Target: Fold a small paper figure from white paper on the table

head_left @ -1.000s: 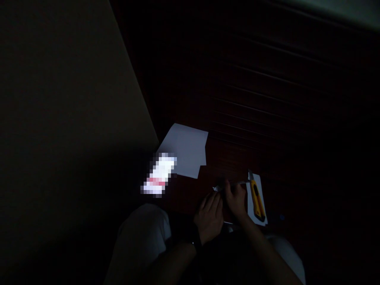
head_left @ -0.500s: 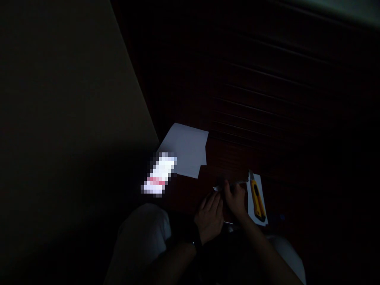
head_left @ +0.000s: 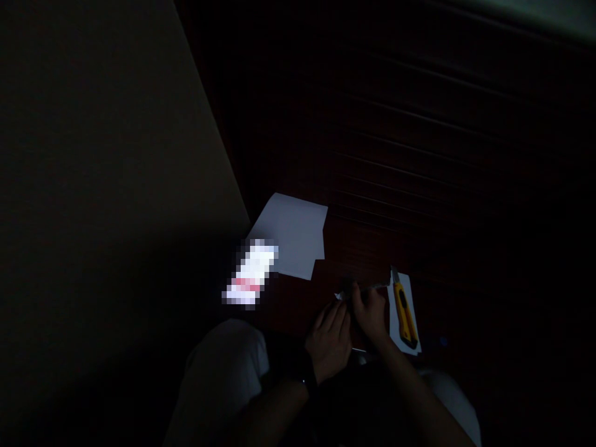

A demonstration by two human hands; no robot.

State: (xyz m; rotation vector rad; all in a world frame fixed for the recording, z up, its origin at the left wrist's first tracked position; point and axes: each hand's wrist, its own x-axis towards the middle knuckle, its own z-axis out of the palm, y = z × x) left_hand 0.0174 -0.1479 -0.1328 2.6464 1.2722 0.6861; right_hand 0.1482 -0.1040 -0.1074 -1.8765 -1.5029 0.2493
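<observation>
The scene is very dark. My left hand [head_left: 328, 341] lies palm down on the dark wooden surface, fingers stretched forward, with a watch-like dark band at the wrist. Just right of it, my right hand [head_left: 371, 311] is closed, its thumb pointing forward. A small pale scrap [head_left: 338, 296] shows at the left fingertips, and a thin greyish strip [head_left: 382, 285] runs out on the right hand's far side; what the right fingers grip is too dark to name. Right of that hand, a yellow utility knife [head_left: 405, 315] rests on some white paper [head_left: 395, 326], blade end away from me.
White sheets [head_left: 295, 233] overlap on the surface ahead and to the left. A lit phone [head_left: 251, 273], its screen blurred out, lies at their near left corner. A pale wall or panel [head_left: 116, 124] rises on the left; dark grooved wood [head_left: 395, 136] stands ahead. My knees are close below.
</observation>
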